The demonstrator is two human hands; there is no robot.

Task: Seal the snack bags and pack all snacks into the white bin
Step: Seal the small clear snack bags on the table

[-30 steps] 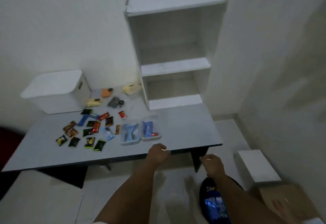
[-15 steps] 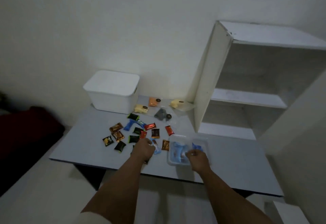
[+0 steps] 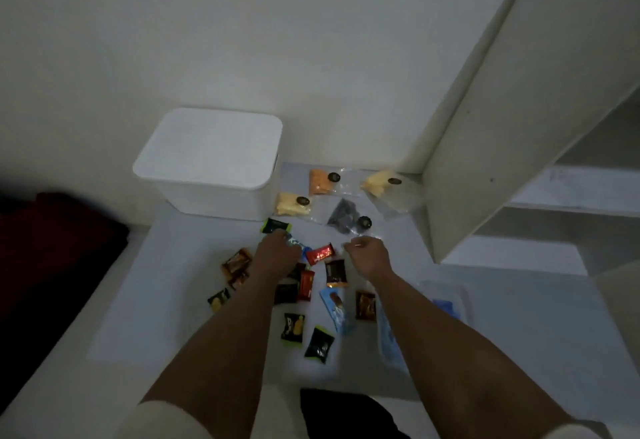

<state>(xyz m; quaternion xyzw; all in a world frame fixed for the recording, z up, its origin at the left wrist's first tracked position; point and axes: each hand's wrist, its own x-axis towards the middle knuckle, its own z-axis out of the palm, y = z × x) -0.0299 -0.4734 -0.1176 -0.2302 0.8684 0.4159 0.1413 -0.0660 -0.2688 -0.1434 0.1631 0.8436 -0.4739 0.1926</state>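
Both hands have moved up from the table's near edge into the middle of the candy spread since half a second ago, and the view has closed in on the table. Your left hand lies knuckles-up over the blue wrapper, fingers curled down; whether it grips anything I can't tell. Your right hand hangs just short of the dark snack bag, fingers loosely curled, with something pale at the fingertips I can't identify. The white bin sits at the back left with its lid on, so nothing is packed yet. Four clear snack bags (orange, two yellow, dark) lie between the bin and the shelf unit; whether they're sealed is unreadable. Risks: tossing bags in unsealed and spilling them; your forearms sweeping the red wrapper or its neighbours off the edge; small sachets like the green-edged one being missed in this dim light; forgetting the clear tray under your right arm.
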